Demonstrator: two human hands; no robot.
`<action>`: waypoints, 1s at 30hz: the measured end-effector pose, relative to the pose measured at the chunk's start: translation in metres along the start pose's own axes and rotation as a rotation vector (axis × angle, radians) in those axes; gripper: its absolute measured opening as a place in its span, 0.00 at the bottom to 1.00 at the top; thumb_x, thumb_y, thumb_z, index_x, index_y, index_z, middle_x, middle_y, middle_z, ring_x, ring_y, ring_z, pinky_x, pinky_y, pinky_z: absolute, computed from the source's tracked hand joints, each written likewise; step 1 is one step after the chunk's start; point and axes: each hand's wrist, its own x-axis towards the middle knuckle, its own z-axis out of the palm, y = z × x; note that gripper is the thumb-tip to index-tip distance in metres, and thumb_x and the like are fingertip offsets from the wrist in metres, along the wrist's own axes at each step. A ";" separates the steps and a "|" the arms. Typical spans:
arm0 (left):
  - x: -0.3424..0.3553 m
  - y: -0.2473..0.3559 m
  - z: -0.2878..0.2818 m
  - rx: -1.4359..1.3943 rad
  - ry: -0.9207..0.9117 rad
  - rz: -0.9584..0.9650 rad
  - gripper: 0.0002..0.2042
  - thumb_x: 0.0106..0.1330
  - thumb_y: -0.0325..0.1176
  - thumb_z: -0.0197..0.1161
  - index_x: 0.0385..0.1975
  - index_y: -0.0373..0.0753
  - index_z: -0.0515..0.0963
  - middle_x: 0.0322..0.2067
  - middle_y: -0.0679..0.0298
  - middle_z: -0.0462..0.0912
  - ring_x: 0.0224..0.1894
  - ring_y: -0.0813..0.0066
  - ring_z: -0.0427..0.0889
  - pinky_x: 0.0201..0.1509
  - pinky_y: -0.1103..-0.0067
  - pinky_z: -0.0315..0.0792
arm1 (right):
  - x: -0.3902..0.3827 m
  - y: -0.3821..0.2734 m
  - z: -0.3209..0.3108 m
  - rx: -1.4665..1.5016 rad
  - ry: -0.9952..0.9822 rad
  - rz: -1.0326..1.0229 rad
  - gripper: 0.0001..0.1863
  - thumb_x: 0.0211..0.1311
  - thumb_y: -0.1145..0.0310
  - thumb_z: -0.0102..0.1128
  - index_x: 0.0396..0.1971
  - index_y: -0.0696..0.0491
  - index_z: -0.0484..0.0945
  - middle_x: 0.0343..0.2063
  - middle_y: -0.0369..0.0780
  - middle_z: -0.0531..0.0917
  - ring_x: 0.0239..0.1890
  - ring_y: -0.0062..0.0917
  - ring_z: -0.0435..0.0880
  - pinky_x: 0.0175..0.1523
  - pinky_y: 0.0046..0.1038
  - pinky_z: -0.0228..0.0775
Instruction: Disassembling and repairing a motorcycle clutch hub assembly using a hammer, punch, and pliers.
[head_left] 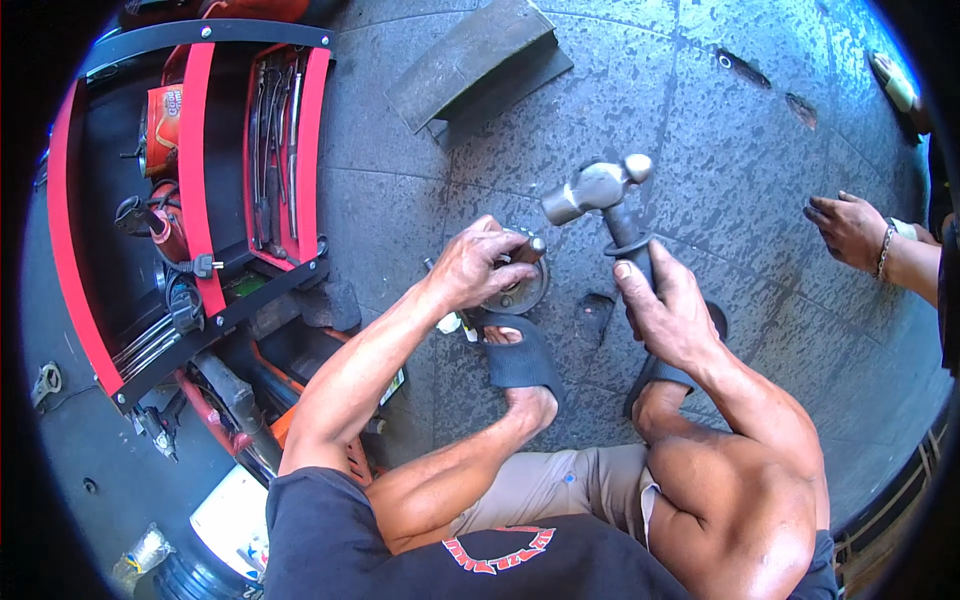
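My right hand (672,305) is closed around the dark handle of a ball-peen hammer (600,187), its head raised off the floor, up and right of my left hand. My left hand (480,265) grips a short metal rod like a punch (534,248), with its bright round end toward the hammer. Beneath that hand a round metal part (526,292) rests on the floor by my left sandal (525,358). My fingers hide much of the rod and part of the round piece, so I cannot tell whether they touch.
A red and black tool rack (190,160) on the left holds long tools and a power tool with a plug. Ahead on the tiled floor lies an angled metal piece (480,70). Another person's hand (850,228) with a bracelet reaches in from the right.
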 end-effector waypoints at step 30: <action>-0.031 0.001 0.004 -0.347 0.119 -0.410 0.16 0.61 0.34 0.75 0.47 0.35 0.84 0.34 0.59 0.89 0.34 0.79 0.85 0.40 0.77 0.78 | 0.014 -0.003 -0.010 -0.082 0.041 -0.062 0.21 0.72 0.53 0.58 0.41 0.60 0.75 0.25 0.48 0.80 0.29 0.31 0.78 0.40 0.40 0.70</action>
